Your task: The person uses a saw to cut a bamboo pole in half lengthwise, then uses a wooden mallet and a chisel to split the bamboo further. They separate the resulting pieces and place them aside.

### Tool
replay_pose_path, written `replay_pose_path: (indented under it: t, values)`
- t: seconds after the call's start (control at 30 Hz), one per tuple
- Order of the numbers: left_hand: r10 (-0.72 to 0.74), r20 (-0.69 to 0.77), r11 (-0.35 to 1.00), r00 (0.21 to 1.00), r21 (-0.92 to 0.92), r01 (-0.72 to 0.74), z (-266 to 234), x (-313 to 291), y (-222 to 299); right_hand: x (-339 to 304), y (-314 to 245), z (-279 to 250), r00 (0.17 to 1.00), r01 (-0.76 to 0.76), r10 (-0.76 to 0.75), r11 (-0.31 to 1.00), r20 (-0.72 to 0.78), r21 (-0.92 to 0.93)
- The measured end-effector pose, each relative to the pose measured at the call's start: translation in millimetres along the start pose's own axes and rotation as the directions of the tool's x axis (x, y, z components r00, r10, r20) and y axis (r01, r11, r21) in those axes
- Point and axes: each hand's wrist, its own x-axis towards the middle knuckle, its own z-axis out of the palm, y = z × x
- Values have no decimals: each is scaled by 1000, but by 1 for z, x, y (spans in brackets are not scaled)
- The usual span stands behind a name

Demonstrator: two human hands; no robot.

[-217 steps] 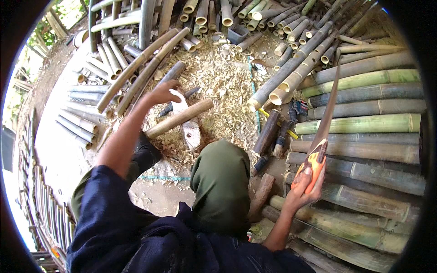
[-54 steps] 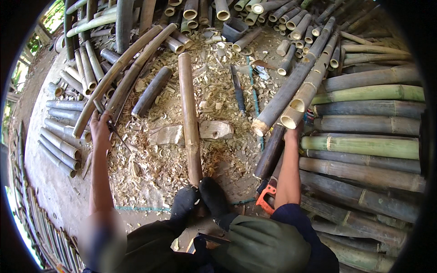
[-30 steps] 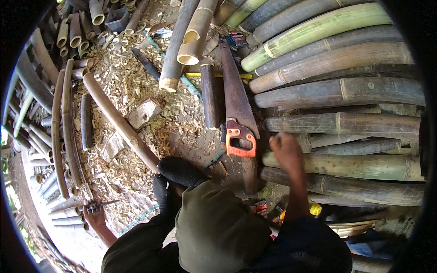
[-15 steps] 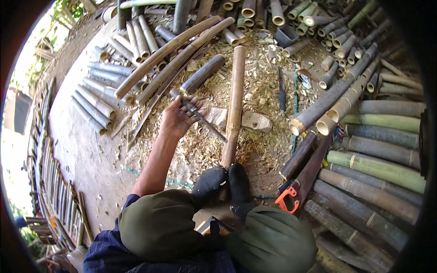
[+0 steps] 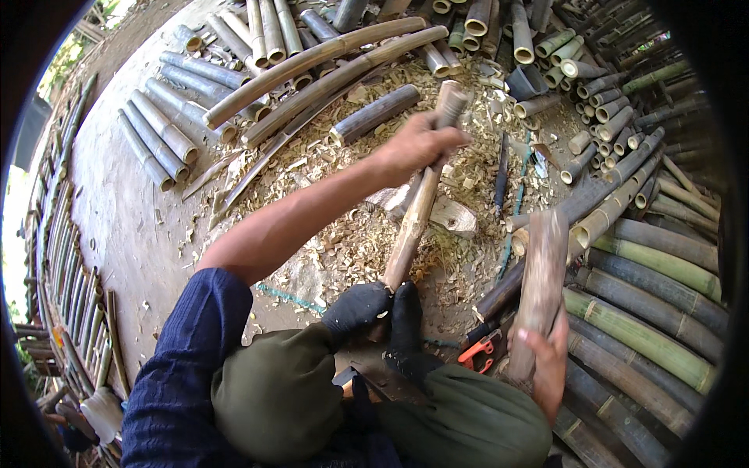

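Note:
A brown bamboo pole (image 5: 412, 238) slants away from me, its near end between my two dark-socked feet (image 5: 355, 312). My left hand (image 5: 417, 152) is closed in a fist around a chisel (image 5: 450, 113), whose ridged end sticks up above the fist near the pole's far end. The chisel's lower end is hidden by my hand, so I cannot tell whether it touches the bamboo. At the right, my right hand (image 5: 548, 355) grips the lower part of a thick wooden club (image 5: 544, 265), held upright and blurred by motion.
Wood shavings cover the ground around a wooden block (image 5: 452, 214) under the pole. A knife (image 5: 501, 175) lies right of it. An orange-handled saw (image 5: 480, 351) is beside my right knee. Cut bamboo is piled at right (image 5: 647, 312) and far left (image 5: 156, 129).
My left hand has moved right and away from me, from an open-fingered hold to a fist around the chisel. My right hand has come into view with the club. The pole now leans further right.

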Motion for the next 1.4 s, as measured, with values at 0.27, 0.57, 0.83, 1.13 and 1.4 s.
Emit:
replay_pose_path:
  t: [0.27,0.57,0.83,1.13,1.4]
  values:
    - [-30,46,997,998,75,27,21,-8,-32,66,-40,90,926,365,-376,917,39,161]
    - [112,36,985,993,131,-116,32,-4,-44,53,-24,101,933,334,-352,923,71,189]
    - [145,0,972,989,187,-143,36,-5,-53,51,-21,99,959,271,-283,928,11,254]
    - [187,-29,952,982,251,-174,35,-6,-57,49,-20,100,965,251,-261,935,9,250]
    - [79,7,976,997,205,-79,34,-11,-44,50,-19,101,953,295,-302,938,10,183]
